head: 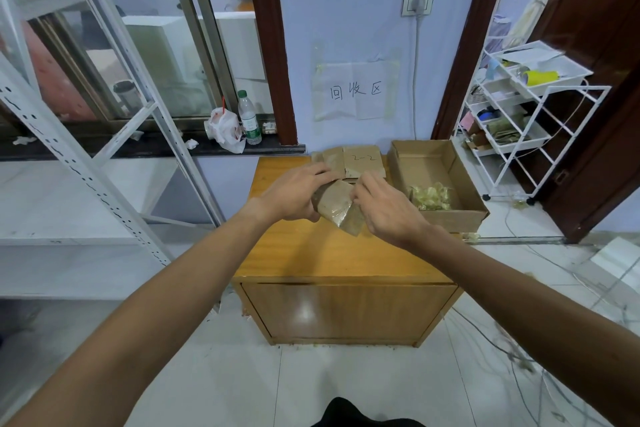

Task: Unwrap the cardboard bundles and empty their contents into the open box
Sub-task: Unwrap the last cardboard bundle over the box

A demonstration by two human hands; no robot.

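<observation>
Above the wooden cabinet top I hold a flat brown cardboard bundle between both hands. My left hand grips its left side with fingers curled over the top. My right hand pinches its upper right edge. Behind it lies a stack of more cardboard bundles, the top one marked "2-2". To the right stands the open cardboard box, with pale yellow-green scraps inside at its near end.
A white wire trolley stands at the right by a dark door. White metal shelving fills the left. A plastic bottle and a bag sit on the window ledge. Cables trail over the floor at lower right.
</observation>
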